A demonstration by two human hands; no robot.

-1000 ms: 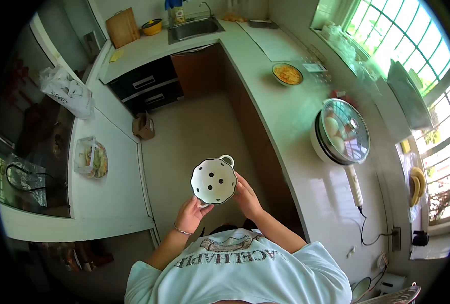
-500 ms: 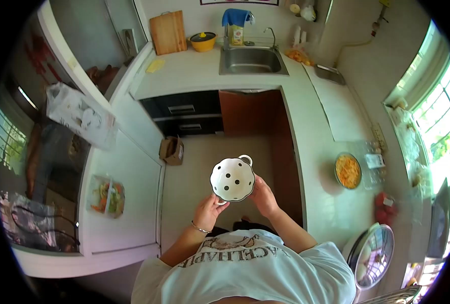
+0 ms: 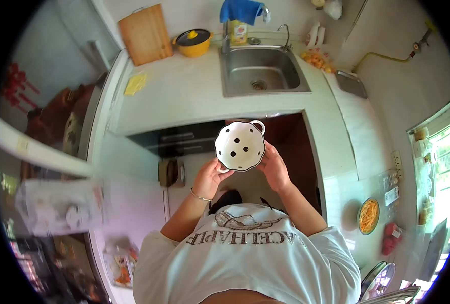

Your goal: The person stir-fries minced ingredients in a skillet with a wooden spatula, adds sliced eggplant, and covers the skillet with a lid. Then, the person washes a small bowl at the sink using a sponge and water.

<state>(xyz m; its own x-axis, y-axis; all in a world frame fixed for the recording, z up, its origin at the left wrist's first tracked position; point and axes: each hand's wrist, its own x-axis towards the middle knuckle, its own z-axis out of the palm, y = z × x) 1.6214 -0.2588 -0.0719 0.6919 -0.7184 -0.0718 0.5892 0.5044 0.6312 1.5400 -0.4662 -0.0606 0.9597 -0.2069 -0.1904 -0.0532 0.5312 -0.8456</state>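
A white bowl with black dots, a wavy dark rim and two loop handles [image 3: 240,146] is held up in front of my body, over the gap between counter and floor. My left hand [image 3: 210,177] grips its lower left side by the handle, a bracelet on the wrist. On the lower right side of the bowl, my right hand [image 3: 275,167] has its fingers against the wall. The bowl's dotted inside faces me, and nothing shows in it. Some fingertips are hidden behind the bowl.
Ahead is the sink [image 3: 265,68], with a yellow pot [image 3: 193,44], a cutting board [image 3: 145,34] and a yellow cloth [image 3: 135,84] to its left. The right counter holds a bowl of shredded food [image 3: 368,216] and a red bag [image 3: 391,238]. A box [image 3: 171,173] stands on the floor.
The view has turned and moved toward the sink, which now looks larger. Both hands still hold the bowl, now higher in the view. The lidded pan has slid to the lower right edge.
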